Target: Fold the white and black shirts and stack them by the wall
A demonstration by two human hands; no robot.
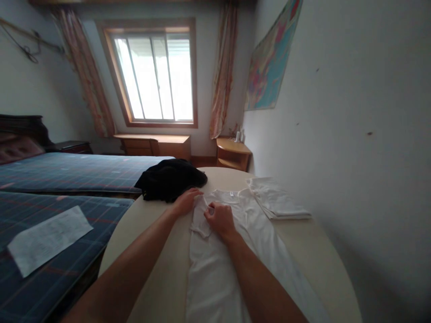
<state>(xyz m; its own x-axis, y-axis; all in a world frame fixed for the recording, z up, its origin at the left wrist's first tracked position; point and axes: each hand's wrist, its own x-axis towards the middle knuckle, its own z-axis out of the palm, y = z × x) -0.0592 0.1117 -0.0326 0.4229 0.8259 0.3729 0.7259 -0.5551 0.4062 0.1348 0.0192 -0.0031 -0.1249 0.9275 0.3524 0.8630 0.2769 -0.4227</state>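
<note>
A white shirt (215,264) lies spread on the round table, its neckline with a small label at the far end. My left hand (187,202) is at the shirt's far left corner, fingers bent on the fabric at the shoulder. Just to its right, my right hand (220,218) is closed in a pinch on the folded sleeve cloth. A black bundle of clothing (171,178) sits beyond my left hand. To the right of the shirt rests a folded white garment (279,199), its edge touching or close to the shirt.
The round cream table (155,273) fills the middle. On the left are beds with plaid mattresses (81,172), a white paper sheet (50,240) lying on the nearer one. A wooden desk (171,142) and a corner shelf (234,148) stand behind. The wall (353,188) rises close on the right.
</note>
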